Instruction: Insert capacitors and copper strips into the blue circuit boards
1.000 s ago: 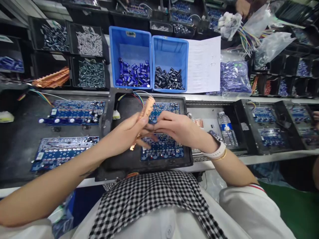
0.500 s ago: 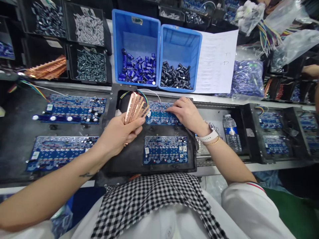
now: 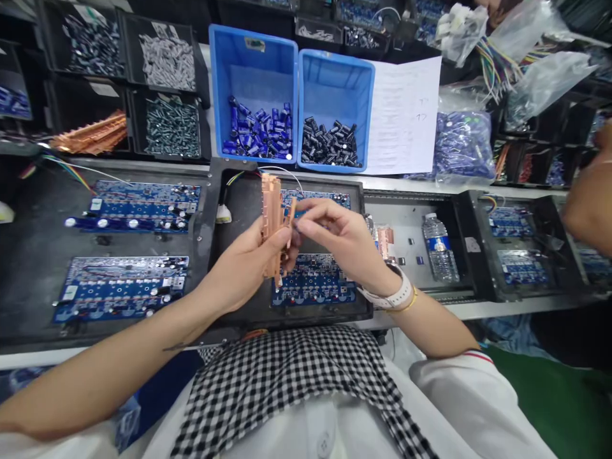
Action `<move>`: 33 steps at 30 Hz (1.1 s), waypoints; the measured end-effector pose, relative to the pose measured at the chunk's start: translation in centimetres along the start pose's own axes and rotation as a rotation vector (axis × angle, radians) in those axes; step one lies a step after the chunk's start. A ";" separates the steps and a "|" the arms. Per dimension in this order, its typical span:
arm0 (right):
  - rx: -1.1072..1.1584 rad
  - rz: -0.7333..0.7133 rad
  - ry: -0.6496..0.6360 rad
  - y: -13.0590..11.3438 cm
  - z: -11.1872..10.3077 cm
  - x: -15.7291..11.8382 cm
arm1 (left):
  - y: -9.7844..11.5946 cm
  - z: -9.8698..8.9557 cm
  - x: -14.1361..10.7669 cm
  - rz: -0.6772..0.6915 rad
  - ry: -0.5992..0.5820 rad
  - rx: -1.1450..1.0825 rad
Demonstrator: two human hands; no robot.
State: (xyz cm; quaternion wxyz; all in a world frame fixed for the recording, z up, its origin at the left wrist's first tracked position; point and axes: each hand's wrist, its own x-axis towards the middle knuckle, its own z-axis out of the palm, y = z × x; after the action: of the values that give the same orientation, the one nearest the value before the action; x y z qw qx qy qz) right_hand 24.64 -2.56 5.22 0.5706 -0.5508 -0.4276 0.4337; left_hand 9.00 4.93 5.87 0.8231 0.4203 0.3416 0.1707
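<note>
My left hand (image 3: 246, 261) is closed round a bundle of notched copper strips (image 3: 272, 213), held upright above the black tray. My right hand (image 3: 337, 236) meets it from the right, thumb and forefinger pinched at a single copper strip (image 3: 292, 217) that stands apart from the bundle; its fingertips are partly hidden. Behind the hands lies a blue circuit board (image 3: 337, 200) with wires at its far edge, mostly covered. A second circuit board (image 3: 313, 290) lies nearer me, its upper part behind my right hand.
Two blue bins (image 3: 291, 95) of capacitors stand at the back. Parts boxes (image 3: 172, 124) are at the back left, one holding copper strips (image 3: 90, 132). More boards (image 3: 124, 290) lie left. A water bottle (image 3: 440, 248) stands right. Another person's arm (image 3: 590, 197) shows at the right edge.
My right hand has left the far board and come over to the copper strips in my left hand. The bundle has turned more upright. A person's arm reaches further in at the right.
</note>
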 end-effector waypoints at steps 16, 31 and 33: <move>-0.077 -0.020 0.014 0.4 -0.4 1.3 | 0.2 -1.7 -0.2 0.051 0.136 0.172; -1.391 -0.448 -0.313 5.1 -2.5 3.9 | -0.6 -3.3 -0.8 -0.287 0.165 0.140; -1.393 -0.431 -0.322 4.9 -2.6 4.0 | -0.8 -3.4 -0.7 -0.264 0.165 0.151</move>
State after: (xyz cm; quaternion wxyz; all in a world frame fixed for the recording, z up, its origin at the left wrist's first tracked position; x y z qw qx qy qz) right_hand 28.10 0.72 0.28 0.0921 -0.6186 -0.7802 0.0161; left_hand 6.06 6.04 4.12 0.7735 0.4170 0.4722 0.0690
